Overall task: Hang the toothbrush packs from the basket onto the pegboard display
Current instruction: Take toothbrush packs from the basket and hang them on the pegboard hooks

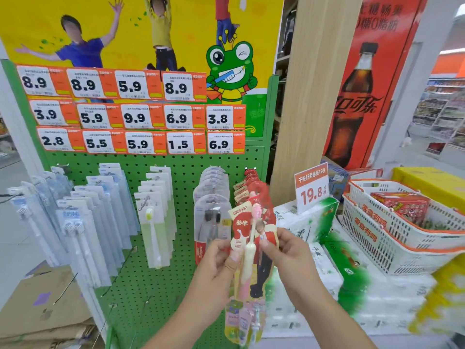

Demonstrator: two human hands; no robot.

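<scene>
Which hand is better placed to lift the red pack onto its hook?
Probably the right hand: it pinches the red pack on the side nearest the row of red packs at the pegboard's right edge. The left hand holds its lower left edge.

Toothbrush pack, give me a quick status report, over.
Both hands, left and right, pinch the red pack. Held before the pegboard, by the red row; whether hooked, unclear. Nothing seen blocking.

Red toothbrush pack between both hands, before green pegboard
</scene>
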